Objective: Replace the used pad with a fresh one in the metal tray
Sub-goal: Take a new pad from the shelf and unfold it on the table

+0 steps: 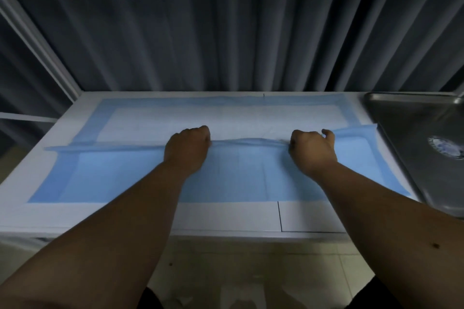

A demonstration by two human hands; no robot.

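Note:
A large blue-and-white pad lies spread across the white table, its near half folded over so the blue backing faces up. The fold edge runs across the middle. My left hand grips that folded edge left of centre, fingers curled round it. My right hand grips the same edge further right. The far half of the pad shows its white face with a blue border. The metal tray stands at the right end of the table, touching the pad's right edge.
A round white-and-blue mark or object shows in the tray. Dark pleated curtains hang right behind the table. A white frame rail runs along the left. Tiled floor lies below the table's front edge.

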